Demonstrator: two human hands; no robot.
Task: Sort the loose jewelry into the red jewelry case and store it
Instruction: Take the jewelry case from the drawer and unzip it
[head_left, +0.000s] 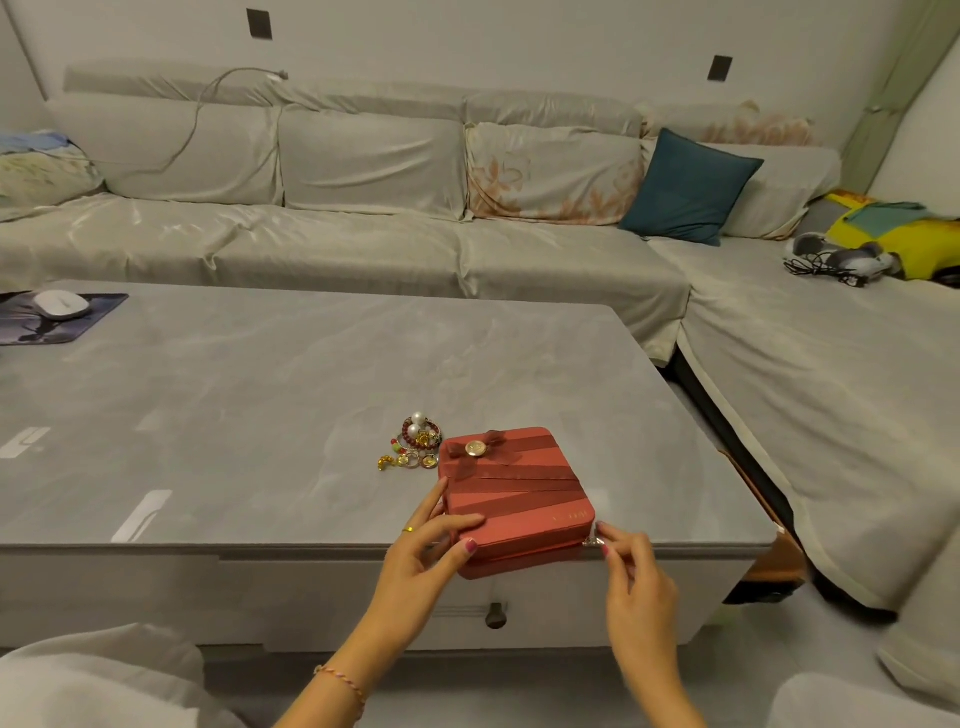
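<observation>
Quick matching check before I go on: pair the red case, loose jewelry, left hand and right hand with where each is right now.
1. red jewelry case
2. loose jewelry
3. left hand
4. right hand

A. pinching the zipper pull at the case's near right corner
B. heaped on the table, left of the case
C. closed, at the table's near edge
D. holding the case's left side

Pairs: 1-C, 2-B, 3-D, 4-A

A grey marble-look bench (260, 395) stands before a long L-shaped sofa (363, 249) draped in pale grey covers. A teal cushion (691, 189) leans on its backrest. The wall (467, 41) behind is plain white, under soft indoor light.
</observation>
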